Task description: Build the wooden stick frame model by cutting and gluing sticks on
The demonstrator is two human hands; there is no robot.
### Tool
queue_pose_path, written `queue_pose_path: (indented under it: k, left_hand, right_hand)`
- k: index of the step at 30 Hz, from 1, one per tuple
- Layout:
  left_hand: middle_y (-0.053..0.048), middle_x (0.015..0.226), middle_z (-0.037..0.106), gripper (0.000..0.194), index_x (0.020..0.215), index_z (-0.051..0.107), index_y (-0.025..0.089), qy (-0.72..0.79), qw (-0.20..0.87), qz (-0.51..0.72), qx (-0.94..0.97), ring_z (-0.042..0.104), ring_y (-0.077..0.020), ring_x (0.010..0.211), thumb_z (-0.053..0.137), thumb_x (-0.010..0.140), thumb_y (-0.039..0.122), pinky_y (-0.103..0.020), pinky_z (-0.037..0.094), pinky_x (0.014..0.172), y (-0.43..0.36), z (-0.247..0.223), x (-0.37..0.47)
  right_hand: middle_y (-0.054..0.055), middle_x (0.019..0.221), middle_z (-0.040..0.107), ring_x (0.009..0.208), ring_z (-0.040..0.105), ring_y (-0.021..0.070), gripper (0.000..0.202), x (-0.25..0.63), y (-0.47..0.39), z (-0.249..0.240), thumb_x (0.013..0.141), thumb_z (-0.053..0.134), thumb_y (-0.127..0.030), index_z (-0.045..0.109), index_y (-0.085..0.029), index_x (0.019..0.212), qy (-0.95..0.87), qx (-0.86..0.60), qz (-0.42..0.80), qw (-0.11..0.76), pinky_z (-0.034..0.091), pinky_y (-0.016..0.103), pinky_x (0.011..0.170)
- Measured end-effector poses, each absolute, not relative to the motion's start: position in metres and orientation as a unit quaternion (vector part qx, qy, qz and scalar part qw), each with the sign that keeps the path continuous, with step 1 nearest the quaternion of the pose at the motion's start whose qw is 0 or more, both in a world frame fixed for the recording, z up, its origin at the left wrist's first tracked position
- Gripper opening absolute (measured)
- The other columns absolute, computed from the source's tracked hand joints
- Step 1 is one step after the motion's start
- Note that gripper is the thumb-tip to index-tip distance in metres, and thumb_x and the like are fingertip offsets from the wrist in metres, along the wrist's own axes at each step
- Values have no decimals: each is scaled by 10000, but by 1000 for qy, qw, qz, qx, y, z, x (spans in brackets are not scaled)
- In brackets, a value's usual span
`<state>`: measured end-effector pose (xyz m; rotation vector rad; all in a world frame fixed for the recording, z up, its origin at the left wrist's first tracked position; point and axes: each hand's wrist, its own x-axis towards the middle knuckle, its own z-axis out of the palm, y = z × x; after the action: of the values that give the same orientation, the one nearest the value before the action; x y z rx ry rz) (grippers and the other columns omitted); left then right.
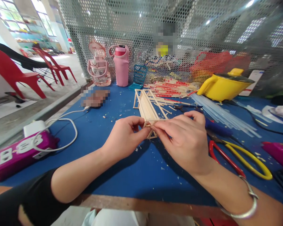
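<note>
A small framework of thin wooden sticks (pixel 147 105) lies at the middle of the blue tabletop, its long side running away from me. My left hand (pixel 127 135) pinches the near left corner of this framework between thumb and fingers. Close beside it, my right hand (pixel 186 138) has its thumb and forefinger closed on the near end of the same framework. The fingertips of both hands almost meet there and hide part of the joint. Behind the framework is a pile of red-tipped sticks (pixel 172 88).
Scissors with red and yellow handles (pixel 247 160), clear glue sticks (pixel 226 114) and a yellow pot (pixel 226 86) are on the right. A purple power strip (pixel 23 150) with a white cable is on the left. Pink bottles (pixel 121 67) stand before the perforated screen (pixel 136 18).
</note>
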<state>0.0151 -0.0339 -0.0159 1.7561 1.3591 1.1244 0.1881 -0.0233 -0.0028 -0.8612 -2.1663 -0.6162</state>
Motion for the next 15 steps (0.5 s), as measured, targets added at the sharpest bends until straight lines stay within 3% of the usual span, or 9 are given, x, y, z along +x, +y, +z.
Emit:
queue_pose_path:
  k: [5,9,12,15]
  left_hand:
    - [-2,743,672,247,855,706,158,516,328,436,660,516,-122,649,595,824,376,-239,403,634,-34,-18,16]
    - [-5,711,647,271,843,700,146,520,349,438,645,498,-120,633,617,810,402,-245,394,616,-33,-20,17]
    - [4,682,623,248,839,696,147,517,355,441,642,487,-114,624,640,795,385,-241,390,604,-33,-19,17]
    - [-12,812,656,265,953,665,158,506,360,446,644,529,-123,696,682,763,342,-244,426,650,-37,-16,13]
  right_hand:
    - [-18,746,728,671,627,144,62,192,-26,0,861,615,-216,676,-203,859,-856,-313,-205,357,375,348,759]
    - [9,721,696,638,607,142,158,201,-28,6,846,604,-210,652,-147,982,-829,-313,-181,426,441,301,693]
    - [19,720,682,654,607,144,148,206,-27,8,838,614,-219,648,-134,955,-812,-326,-173,453,454,283,688]
    - [13,685,673,622,592,139,110,208,-24,7,833,642,-248,648,-144,866,-828,-309,-152,442,443,286,662]
